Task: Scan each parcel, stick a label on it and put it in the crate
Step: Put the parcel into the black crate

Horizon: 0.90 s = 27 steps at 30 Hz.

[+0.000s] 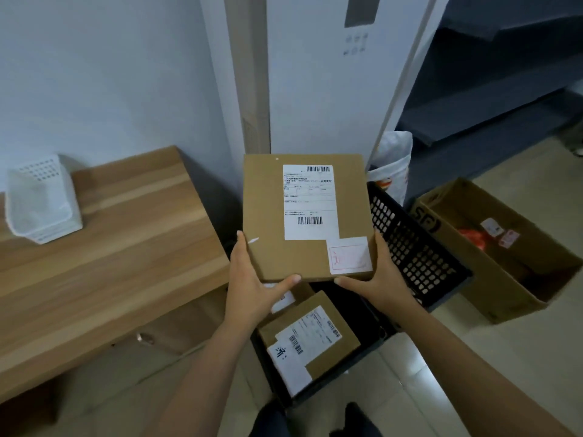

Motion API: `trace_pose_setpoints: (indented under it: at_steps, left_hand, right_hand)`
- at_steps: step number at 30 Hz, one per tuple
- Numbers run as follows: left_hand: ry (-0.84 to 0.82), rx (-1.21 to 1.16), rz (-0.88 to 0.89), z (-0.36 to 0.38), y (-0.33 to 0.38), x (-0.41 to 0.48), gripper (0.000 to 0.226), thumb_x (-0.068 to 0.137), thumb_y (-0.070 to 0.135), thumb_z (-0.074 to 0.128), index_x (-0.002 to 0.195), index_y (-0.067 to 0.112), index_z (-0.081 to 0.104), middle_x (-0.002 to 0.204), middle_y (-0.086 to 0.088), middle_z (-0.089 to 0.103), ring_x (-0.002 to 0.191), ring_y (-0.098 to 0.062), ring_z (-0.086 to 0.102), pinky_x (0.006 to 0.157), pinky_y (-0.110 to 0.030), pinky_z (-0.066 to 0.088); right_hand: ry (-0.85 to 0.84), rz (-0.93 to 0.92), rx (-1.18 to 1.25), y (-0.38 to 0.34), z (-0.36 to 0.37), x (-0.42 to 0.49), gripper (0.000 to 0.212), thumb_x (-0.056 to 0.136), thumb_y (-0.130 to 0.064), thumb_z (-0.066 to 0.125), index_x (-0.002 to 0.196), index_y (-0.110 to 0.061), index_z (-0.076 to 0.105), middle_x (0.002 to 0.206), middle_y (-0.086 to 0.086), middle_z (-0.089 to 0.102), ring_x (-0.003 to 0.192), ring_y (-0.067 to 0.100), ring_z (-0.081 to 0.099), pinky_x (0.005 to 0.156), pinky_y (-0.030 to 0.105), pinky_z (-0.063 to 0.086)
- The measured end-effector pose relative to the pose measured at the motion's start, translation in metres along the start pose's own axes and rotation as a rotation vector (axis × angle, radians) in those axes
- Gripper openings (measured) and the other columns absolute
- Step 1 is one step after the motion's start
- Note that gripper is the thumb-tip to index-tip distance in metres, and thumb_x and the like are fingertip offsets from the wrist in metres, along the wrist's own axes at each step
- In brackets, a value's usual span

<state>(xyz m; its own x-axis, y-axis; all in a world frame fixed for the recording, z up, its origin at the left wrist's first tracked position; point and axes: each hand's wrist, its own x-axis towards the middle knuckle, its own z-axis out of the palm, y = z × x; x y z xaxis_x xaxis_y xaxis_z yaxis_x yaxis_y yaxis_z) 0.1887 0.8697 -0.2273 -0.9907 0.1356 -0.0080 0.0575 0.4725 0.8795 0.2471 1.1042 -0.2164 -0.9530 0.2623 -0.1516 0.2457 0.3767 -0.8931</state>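
Note:
I hold a flat brown cardboard parcel [271,203] in the air above the black crate [413,247]. A white shipping label with barcodes and a small white sticker with red print lie on its top face. My left hand [252,279] grips its near left corner, thumb along the front edge. My right hand [375,279] grips the near right corner. Inside the crate lies another labelled brown parcel [328,316], with a further one partly hidden under my left hand.
A wooden desk [104,247] stands to the left with a white plastic basket [41,200] on it. An open cardboard box [501,247] holding a red item sits on the floor to the right. A white bag [394,165] stands behind the crate.

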Motion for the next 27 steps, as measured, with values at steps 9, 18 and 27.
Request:
trace_pose_setpoints:
  at_steps: [9,18,27]
  left_hand:
    - [0.128,0.106,-0.29,0.084,-0.027,0.018,0.133,0.061,0.051,0.085,0.153,0.027,-0.007,0.155,0.004,0.012,0.137,-0.012,0.026,0.099,-0.024,0.028]
    - [0.102,0.133,-0.485,0.143,-0.11,0.045,0.118,0.066,0.051,0.082,0.15,0.04,0.001,0.153,0.008,0.005,0.137,-0.017,0.026,0.102,-0.027,0.031]
    - [0.05,0.131,-0.613,0.163,-0.205,0.071,0.122,0.066,0.046,0.084,0.151,0.041,-0.003,0.156,0.003,0.0,0.142,-0.024,0.023,0.114,-0.042,0.03]
  right_hand:
    - [-0.26,0.013,-0.05,0.064,-0.011,0.096,0.123,0.066,-0.013,0.088,0.154,-0.024,0.002,0.151,-0.006,0.031,0.135,0.007,0.031,0.111,0.031,0.029]
    - [-0.358,0.069,-0.063,0.146,0.035,0.164,0.104,0.081,-0.02,0.076,0.154,-0.02,0.002,0.154,-0.003,0.029,0.139,0.014,0.032,0.113,0.033,0.031]
    - [-0.362,0.101,-0.125,0.215,0.111,0.203,0.105,0.08,-0.019,0.076,0.154,-0.02,0.003,0.149,-0.008,0.029,0.135,0.007,0.029,0.107,0.024,0.028]
